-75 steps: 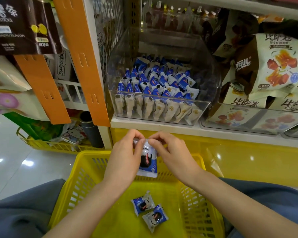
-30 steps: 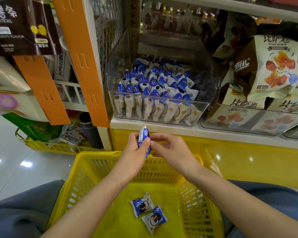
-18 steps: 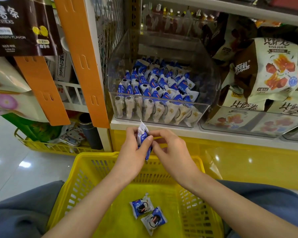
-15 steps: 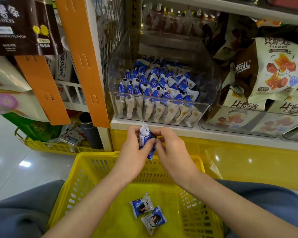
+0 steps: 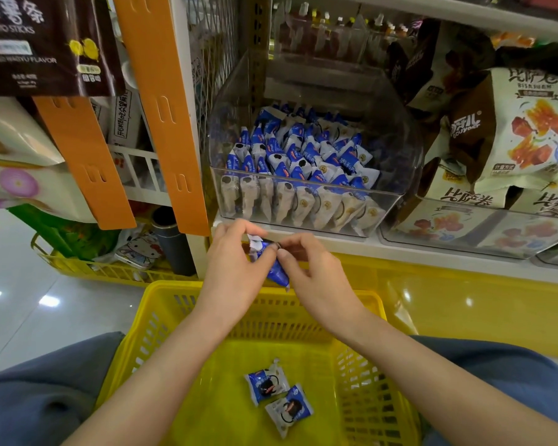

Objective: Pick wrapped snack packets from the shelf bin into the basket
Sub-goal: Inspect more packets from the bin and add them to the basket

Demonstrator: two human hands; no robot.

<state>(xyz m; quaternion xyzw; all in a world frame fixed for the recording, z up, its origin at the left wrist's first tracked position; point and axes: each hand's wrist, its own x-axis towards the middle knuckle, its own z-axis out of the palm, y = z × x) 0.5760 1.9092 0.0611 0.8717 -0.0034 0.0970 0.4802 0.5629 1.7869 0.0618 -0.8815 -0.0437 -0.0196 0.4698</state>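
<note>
A small blue and white snack packet (image 5: 276, 272) is held between both hands, just above the far rim of the yellow basket (image 5: 174, 289) and just below the edge of the white shelf (image 5: 432, 252). It is pinched on one side by the thumb and fingers of the left hand (image 5: 235, 268) and on the other side by the thumb and first finger of the right hand (image 5: 316, 280) — both hands are curled round it, and their fingertips nearly meet. The packet is tilted: its white crimped end is up by the left hand, and its blue end points down and to the right. Two more packets (image 5: 266, 383) of the same kind are seen lying flat on the basket floor, touching each other. A clear bin (image 5: 396, 149) is set on the shelf right above the hands — it is packed with rows of the same blue and white packets, stood on edge. Just to its right, bigger snack bags (image 5: 525, 130) are stacked in and over a second clear bin (image 5: 477, 239). Two orange strips (image 5: 161, 107) are hung to the left of the bin. Lower left, a second yellow basket (image 5: 110, 272) is seen on the shiny floor (image 5: 30, 317). Legs in blue-grey cloth (image 5: 30, 397) are seen on each side of the near basket.
</note>
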